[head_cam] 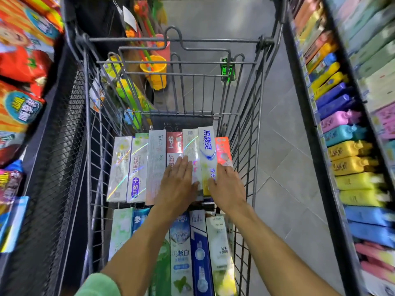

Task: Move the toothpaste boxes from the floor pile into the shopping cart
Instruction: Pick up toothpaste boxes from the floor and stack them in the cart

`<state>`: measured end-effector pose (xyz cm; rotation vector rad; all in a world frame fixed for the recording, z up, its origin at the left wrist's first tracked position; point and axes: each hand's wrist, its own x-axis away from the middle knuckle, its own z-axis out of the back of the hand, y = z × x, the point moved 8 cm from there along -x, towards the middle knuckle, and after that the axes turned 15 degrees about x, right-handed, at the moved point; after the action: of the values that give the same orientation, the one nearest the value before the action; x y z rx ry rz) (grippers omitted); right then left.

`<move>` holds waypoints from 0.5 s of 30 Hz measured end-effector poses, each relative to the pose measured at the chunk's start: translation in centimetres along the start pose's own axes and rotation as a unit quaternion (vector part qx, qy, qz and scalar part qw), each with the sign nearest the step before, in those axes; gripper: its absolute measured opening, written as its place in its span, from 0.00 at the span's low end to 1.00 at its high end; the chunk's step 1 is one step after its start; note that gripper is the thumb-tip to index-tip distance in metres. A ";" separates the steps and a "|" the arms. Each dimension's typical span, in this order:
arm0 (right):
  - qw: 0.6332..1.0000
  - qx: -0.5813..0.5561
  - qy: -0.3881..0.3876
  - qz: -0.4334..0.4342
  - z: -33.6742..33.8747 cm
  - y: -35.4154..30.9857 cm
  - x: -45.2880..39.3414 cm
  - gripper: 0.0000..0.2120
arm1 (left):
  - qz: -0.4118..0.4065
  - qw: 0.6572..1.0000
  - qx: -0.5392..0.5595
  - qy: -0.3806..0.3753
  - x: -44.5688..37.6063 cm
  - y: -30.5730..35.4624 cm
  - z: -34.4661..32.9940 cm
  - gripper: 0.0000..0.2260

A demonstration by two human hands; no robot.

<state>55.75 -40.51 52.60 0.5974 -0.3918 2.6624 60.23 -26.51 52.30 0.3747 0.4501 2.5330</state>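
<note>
Left hand: fingers straight, flat on the toothpaste boxes.
Right hand: fingers straight, touching the rightmost boxes.
Boxes: far row inside the shopping cart.
Technique: press edges flush, labels upward.

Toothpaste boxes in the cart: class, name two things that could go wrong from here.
1. The left hand and right hand press flat on the far row of toothpaste boxes; a push could skew the row.
2. The orange box lies beside the cart's wire side and might catch there.

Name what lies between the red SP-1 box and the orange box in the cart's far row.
Head view: two boxes, a pale holographic box and a white-and-blue box, side by side.
</note>
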 end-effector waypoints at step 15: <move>0.973 0.194 0.120 0.015 10.6 1.1 21.5 0.30 | -0.146 0.988 -0.030 0.041 13.3 8.6 13.6 0.26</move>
<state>41.04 -38.64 71.47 0.3682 0.1952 2.8147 50.21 -22.86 70.28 0.1688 0.4248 2.2754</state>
